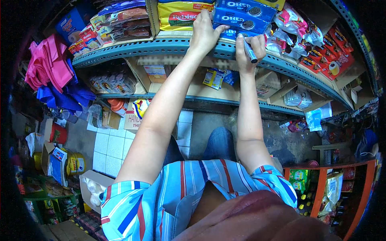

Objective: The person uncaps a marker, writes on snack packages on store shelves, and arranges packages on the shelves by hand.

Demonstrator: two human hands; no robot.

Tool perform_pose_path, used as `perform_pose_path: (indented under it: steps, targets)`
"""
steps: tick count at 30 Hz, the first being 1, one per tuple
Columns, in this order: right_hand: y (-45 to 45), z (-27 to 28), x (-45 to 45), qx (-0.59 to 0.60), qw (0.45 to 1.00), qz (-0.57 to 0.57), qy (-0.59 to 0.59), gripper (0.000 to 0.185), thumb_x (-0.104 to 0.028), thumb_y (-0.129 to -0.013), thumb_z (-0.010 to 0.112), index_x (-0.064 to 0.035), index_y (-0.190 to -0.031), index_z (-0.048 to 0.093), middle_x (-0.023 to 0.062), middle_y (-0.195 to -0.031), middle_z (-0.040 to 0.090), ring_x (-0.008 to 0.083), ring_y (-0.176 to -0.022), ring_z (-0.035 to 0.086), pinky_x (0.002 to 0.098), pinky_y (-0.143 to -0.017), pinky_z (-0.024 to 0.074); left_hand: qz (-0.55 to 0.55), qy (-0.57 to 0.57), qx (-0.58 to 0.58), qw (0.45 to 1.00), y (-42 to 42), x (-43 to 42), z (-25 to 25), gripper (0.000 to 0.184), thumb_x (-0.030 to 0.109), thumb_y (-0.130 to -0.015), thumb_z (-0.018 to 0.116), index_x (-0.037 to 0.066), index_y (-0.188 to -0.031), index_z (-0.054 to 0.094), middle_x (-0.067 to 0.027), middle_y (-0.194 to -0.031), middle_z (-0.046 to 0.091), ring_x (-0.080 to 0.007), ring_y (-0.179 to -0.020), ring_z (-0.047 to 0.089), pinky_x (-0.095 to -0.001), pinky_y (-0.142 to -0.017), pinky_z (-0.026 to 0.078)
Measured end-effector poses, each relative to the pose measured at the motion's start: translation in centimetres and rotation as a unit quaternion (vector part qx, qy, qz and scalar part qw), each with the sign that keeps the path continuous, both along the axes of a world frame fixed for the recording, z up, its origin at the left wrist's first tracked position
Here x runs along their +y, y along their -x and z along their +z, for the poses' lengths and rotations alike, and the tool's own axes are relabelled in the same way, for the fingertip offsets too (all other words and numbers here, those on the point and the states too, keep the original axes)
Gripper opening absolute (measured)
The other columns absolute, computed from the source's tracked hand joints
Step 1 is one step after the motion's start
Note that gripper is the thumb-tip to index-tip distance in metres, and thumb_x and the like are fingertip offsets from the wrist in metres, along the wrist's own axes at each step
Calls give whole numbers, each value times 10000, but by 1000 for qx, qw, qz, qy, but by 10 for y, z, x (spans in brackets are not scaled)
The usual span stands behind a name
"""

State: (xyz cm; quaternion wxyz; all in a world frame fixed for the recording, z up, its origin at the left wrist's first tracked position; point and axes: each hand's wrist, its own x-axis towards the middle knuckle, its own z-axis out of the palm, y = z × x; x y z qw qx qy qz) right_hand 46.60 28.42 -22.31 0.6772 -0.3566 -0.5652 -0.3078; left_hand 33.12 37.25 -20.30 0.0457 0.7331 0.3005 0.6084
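My left hand (204,35) rests on the packs at the shelf front, its thumb spread toward the blue Oreo packs (241,20). Its fingers lie by the right end of a yellow Rebisco pack (177,18), and their tips are partly hidden. Just right of it, my right hand (251,52) is closed around a marker pen (251,53), whose dark end points down toward me. The pen's other end is hidden by the fingers, close to the lower Oreo packs. Both hands are over the blue-green perforated shelf edge (169,46).
Red snack packs (329,52) fill the shelf's right side. On the lower shelf lie small yellow and blue packs (215,78). Pink bags (50,64) hang at left. An open carton (94,184) stands on the floor behind, and an orange-framed rack (321,190) is at right.
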Motion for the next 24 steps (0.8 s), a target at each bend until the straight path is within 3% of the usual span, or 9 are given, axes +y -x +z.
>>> perform_pose_path:
  steps: [12,19,24]
  targets:
    - [-3,-1,-2,-16,1000,14,16,189,-41,-741,693,-15,-665,521,116,-668,460,278,-612,486,399,-546,376,9,-3,5,1000,0,1,0,559,346,-758,910,5,-947,510,-180,-832,660,-336,-818,701,-424,-701,543]
    - [-2,-1,-6,26,999,31,-17,193,-18,-728,715,-21,-662,534,105,-643,519,264,-613,501,381,-548,405,3,-17,-3,1000,0,2,-1,558,347,-756,912,17,-944,504,-162,-814,651,-317,-786,688,-415,-683,535]
    - [-5,-2,-3,-8,999,36,-7,199,-44,-753,730,-24,-670,550,100,-648,521,262,-614,504,381,-544,401,0,15,5,1000,0,0,0,549,330,-749,919,29,-936,500,-161,-813,653,-313,-786,692,-407,-675,532]
